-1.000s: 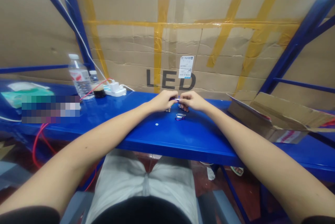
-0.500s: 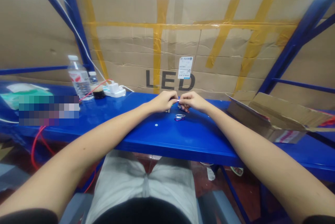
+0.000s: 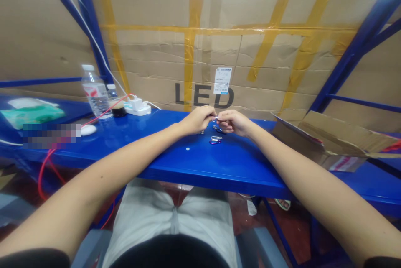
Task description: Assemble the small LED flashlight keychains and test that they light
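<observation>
Above the blue tabletop [image 3: 200,163], my left hand [image 3: 198,119] and my right hand [image 3: 234,122] meet with their fingertips pinched together. Between them is a tiny whitish piece [image 3: 216,118], too small to name, and both hands are closed on it. Just below the hands lie two small carabiner-like clips, a silver one [image 3: 216,138] and a purple one [image 3: 215,142]. Small metal bits [image 3: 201,132] lie by my left hand, partly covered by it. Other small dark and metallic parts [image 3: 218,129] are under my right fingers. A small white disc [image 3: 188,149] lies nearer the table's front edge.
An open cardboard box [image 3: 322,142] stands at the right. On the left are a water bottle [image 3: 95,94], a small bottle of dark liquid [image 3: 116,107], a white power strip [image 3: 138,109], a green packet [image 3: 33,113] and red cable [image 3: 44,172]. Large cardboard [image 3: 150,63] blocks the back.
My right hand has turned slightly, its fingers curling more, and more of the small parts beneath show. The whitish piece stays between my fingertips. My left hand has barely shifted.
</observation>
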`<state>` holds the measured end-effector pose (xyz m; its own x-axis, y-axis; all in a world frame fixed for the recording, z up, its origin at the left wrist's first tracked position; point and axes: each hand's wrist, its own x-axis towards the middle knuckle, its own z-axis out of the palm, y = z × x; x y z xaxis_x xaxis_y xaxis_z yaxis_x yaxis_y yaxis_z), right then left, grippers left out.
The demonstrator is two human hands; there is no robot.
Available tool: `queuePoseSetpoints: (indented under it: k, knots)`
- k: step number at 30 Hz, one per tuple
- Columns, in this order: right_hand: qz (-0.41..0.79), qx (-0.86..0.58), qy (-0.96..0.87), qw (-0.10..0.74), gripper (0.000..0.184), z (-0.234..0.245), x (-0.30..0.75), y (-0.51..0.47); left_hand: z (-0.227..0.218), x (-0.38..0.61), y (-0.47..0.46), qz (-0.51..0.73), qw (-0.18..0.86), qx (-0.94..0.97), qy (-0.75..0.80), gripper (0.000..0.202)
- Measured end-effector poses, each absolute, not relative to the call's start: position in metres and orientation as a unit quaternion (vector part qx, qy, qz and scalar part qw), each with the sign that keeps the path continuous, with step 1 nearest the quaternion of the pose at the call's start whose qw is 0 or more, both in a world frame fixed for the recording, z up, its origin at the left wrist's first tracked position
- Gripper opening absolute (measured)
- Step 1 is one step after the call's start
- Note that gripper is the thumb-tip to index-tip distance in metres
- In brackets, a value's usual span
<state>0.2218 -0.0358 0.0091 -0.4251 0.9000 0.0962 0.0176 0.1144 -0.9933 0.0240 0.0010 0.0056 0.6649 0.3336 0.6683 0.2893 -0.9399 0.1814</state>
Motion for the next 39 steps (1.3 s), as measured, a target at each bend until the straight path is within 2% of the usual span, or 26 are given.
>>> queuePoseSetpoints:
  k: [6,9,11,13,17,21,31,39]
  knots:
    - [0.519,-0.403,-0.648,0.384,0.023,0.014,0.220,-0.035,0.007,0.023,0.004,0.369,0.028,0.914,0.166,0.007]
    - [0.427,-0.449,-0.690,0.374,0.022,0.022,0.222,-0.035,0.009,0.020,0.005,0.365,0.048,0.910,0.190,0.006]
    - [0.311,-0.500,-0.723,0.360,0.019,0.028,0.226,-0.037,0.010,0.017,0.008,0.361,0.054,0.905,0.217,0.008]
    - [0.217,-0.527,-0.765,0.300,0.017,0.032,0.229,-0.039,0.009,0.014,0.010,0.356,0.055,0.902,0.240,0.011]
    - [0.203,-0.475,-0.849,0.112,0.013,0.031,0.225,-0.047,0.006,0.011,0.016,0.341,0.061,0.898,0.272,0.014]
    - [0.176,-0.487,-0.854,0.054,0.016,0.025,0.208,-0.055,0.008,0.011,0.018,0.329,0.045,0.903,0.274,0.016]
    - [0.126,-0.482,-0.866,0.049,0.010,0.022,0.200,-0.061,0.010,0.012,0.016,0.331,0.023,0.906,0.263,0.017]
    - [0.181,-0.429,-0.882,0.079,0.002,0.020,0.203,-0.055,0.010,0.012,0.017,0.338,0.039,0.899,0.275,0.018]
